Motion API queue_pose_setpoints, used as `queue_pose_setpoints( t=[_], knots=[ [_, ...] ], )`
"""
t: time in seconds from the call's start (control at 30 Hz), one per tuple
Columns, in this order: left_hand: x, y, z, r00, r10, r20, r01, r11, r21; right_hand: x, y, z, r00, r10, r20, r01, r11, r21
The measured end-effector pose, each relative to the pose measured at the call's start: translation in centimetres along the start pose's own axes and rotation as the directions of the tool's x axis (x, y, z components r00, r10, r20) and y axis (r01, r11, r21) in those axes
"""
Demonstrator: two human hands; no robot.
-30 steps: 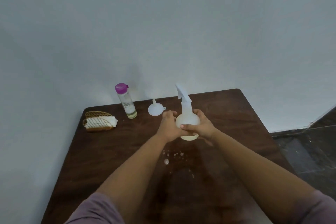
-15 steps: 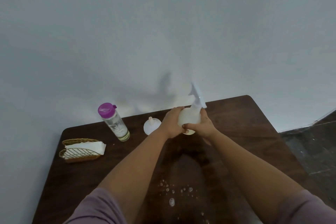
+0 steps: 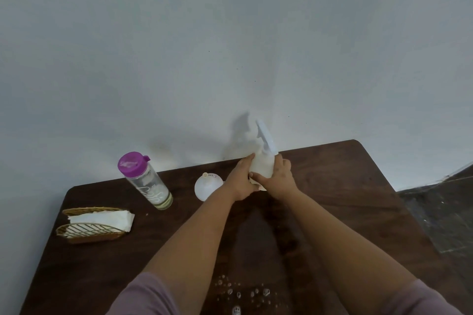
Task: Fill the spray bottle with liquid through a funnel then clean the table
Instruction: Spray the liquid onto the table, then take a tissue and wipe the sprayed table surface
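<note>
Spray bottle (image 3: 262, 165) sits at the far middle of the desk (image 3: 358, 186), close to the wall, and I have both hands around it. From the head view, my left hand (image 3: 240, 181) grips its left flank and my right hand (image 3: 279, 179) wraps the right flank, fingers curled onto the pale body. Half a second back the bottle was in much the same hold; a second back it stood upright and nearer to me, so I have carried it toward the back edge and tipped it a little. I take that as setting it aside after spraying, since foam droplets (image 3: 240, 294) dot the near desk. Wiping would come next, I think. The bottle is white and round-bellied, its trigger head (image 3: 265, 135) slanting up to the right. The funnel (image 3: 207, 186) lies just to its left, then the purple-capped bottle (image 3: 144, 181) and the tissue basket (image 3: 94, 225).
</note>
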State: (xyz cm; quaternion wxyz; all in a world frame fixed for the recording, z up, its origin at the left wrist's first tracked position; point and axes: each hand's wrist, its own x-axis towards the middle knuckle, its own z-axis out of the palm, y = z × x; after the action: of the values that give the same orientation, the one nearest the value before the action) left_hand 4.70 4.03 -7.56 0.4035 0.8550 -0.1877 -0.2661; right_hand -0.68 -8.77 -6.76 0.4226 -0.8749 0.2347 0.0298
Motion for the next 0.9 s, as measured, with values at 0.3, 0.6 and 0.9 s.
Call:
queue_pose_setpoints(
  t=[0.3, 0.6, 0.9],
  knots=[
    [-3.3, 1.4, 1.5, 0.963, -0.030, -0.269, 0.048, 0.997, 0.063, -3.1, 0.3, -0.5, 0.992, 0.122, -0.016, -0.121, 0.990, 0.066],
    [-13.4, 2.6, 5.0, 0.883, -0.080, -0.463, 0.110, 0.993, 0.039, -12.6, -0.4, -0.3, 0.970, 0.083, -0.229, -0.055, 0.990, 0.127],
    [-26.1, 1.7, 4.5, 0.756, -0.159, -0.634, 0.218, 0.976, 0.015, -21.3, -2.4, 3.0, 0.972, -0.216, 0.087, 0.213, 0.976, 0.039]
  ],
)
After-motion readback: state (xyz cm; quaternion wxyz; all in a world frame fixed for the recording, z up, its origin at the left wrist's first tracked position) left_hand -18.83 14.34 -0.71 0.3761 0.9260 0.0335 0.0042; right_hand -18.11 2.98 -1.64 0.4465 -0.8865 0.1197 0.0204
